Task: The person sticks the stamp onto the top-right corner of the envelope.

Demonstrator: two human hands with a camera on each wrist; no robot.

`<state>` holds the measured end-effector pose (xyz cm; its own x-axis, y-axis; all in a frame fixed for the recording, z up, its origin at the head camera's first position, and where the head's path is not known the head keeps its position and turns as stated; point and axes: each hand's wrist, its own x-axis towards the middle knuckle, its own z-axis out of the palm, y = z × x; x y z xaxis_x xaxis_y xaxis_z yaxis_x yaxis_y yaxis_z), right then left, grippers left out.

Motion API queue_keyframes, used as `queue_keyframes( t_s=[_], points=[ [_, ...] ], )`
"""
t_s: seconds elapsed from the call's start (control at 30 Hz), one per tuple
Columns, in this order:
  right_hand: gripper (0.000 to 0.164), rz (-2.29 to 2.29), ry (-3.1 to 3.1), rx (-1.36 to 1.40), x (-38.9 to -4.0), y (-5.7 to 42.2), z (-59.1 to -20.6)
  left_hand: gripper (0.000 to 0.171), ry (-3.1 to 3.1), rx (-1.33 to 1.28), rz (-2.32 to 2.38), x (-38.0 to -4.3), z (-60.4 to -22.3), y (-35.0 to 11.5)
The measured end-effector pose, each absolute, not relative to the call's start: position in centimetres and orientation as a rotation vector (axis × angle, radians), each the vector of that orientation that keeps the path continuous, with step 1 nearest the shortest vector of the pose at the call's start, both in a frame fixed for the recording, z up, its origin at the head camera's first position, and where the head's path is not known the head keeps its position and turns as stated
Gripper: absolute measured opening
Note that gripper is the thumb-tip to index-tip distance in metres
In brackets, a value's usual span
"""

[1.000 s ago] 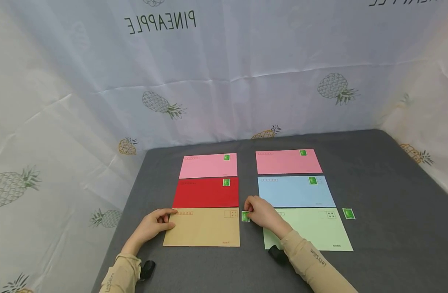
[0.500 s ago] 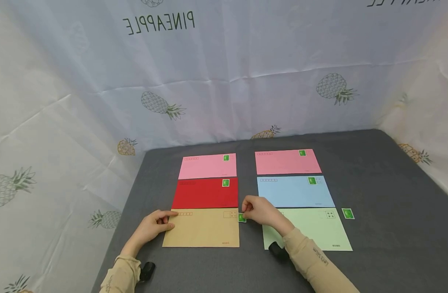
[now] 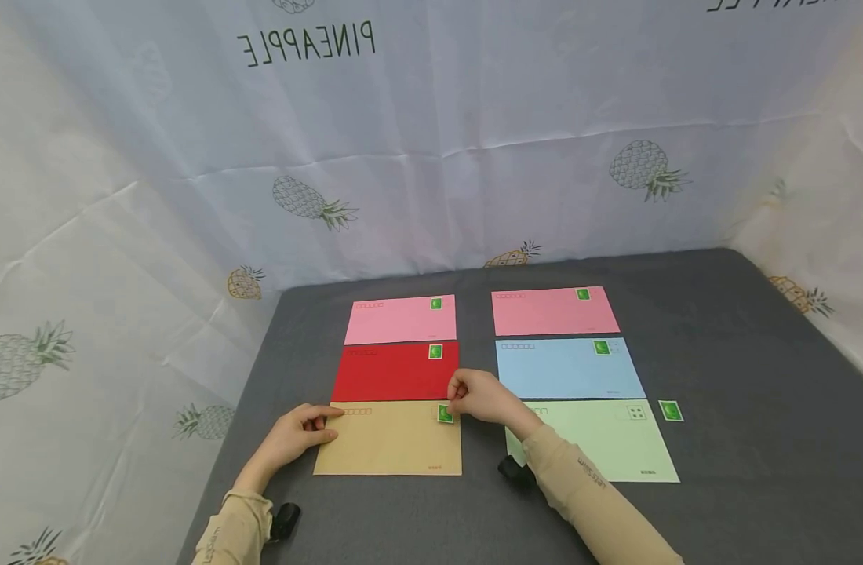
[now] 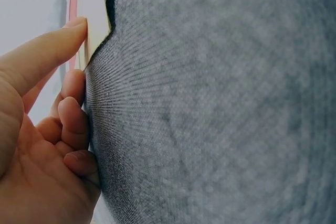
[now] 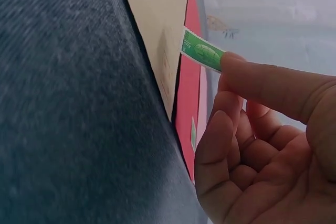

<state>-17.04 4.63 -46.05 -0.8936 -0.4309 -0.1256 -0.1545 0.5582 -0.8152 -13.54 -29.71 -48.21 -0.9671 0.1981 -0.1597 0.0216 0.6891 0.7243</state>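
Note:
My right hand (image 3: 482, 396) pinches a green postage stamp (image 3: 445, 413) by its edge between thumb and index finger. In the right wrist view the stamp (image 5: 201, 50) stands out from the fingertips, apart from the tan envelope (image 5: 157, 35). Seen from the head, it covers the printed box at the upper right corner of the tan envelope (image 3: 389, 443). My left hand (image 3: 295, 434) rests at that envelope's left edge, index finger and thumb touching it. The left wrist view has the thumb of the left hand (image 4: 42, 82) extended onto the paper, the other fingers bent.
Behind the tan envelope lie a red envelope (image 3: 389, 377) and a pink one (image 3: 392, 322), each with a stamp. The right column has stamped pink (image 3: 544, 315) and blue (image 3: 551, 373) envelopes and a green envelope (image 3: 615, 455). A loose stamp (image 3: 671, 411) lies beside it.
My right hand has moved left with the pinched stamp, from the gap between the columns to over the tan envelope's corner. The left hand has stayed put.

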Motion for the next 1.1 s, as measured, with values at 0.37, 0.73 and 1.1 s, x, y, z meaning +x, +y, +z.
queue_keyframes(
  t_s=[0.37, 0.73, 1.1],
  points=[
    [0.016, -1.21, 2.53, -0.452, -17.2, 3.1, -46.7, 0.034, 2.632, 0.176, 1.195, -13.5, -48.5, -29.9],
    [0.016, -1.121, 2.624, -0.478, -17.4, 2.7, -47.0, 0.033, 2.647, 0.178, 1.187, -13.6, -48.2, -29.7],
    [0.017, -1.036, 2.665, -0.493, -17.3, 2.1, -47.0, 0.032, 2.645, 0.171, 1.19, -13.6, -48.3, -29.7]
  ],
)
